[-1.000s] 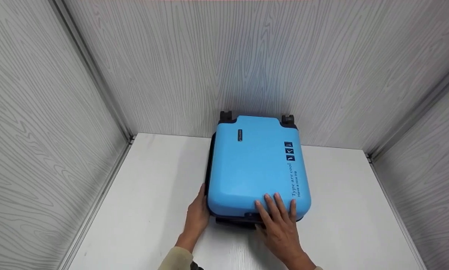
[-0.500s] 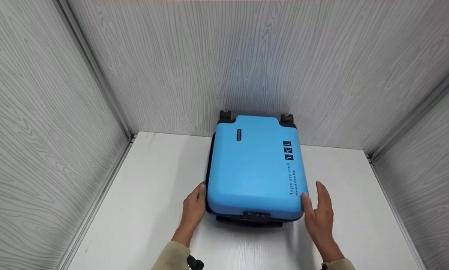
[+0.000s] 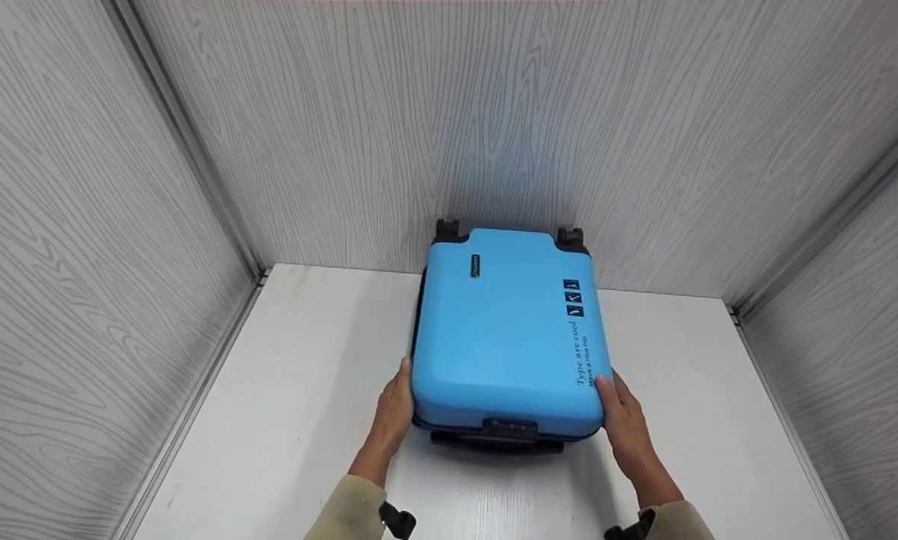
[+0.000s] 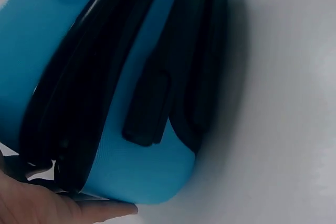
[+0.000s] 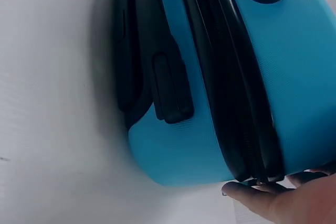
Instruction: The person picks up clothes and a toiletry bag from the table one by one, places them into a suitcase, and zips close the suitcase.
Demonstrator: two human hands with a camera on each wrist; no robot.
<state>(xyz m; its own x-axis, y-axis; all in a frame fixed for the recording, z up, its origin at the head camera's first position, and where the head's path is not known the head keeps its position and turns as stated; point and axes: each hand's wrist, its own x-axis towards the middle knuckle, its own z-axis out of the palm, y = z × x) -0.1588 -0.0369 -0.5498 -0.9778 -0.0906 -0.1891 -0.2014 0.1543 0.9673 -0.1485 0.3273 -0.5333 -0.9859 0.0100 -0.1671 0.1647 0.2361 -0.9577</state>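
A light blue hard-shell suitcase [image 3: 509, 322] lies flat with its wheels toward the back wall. Its black combination lock [image 3: 510, 429] and carry handle [image 4: 149, 103] face me. Along its left side, near the front corner, my left hand [image 3: 393, 411] presses with fingers extended; in the left wrist view a finger lies straight under the shell's edge. My right hand [image 3: 629, 424] rests against the right front corner, thumb on the rounded edge by the printed lettering. The right wrist view shows its fingers touching the side by the black zip seam [image 5: 244, 93]. Most fingers are partly hidden.
The suitcase lies on a white tabletop [image 3: 306, 352]. A grey wood-grain wall [image 3: 343, 135] rises right behind its wheels [image 3: 570, 238], and similar panels [image 3: 58, 300] stand at left and right. A black wrist strap [image 3: 397, 519] shows at the left cuff.
My right hand has left the front edge by the lock, swung round to the right, and now touches the right side. The left hand stays at the left side. The suitcase has barely shifted.
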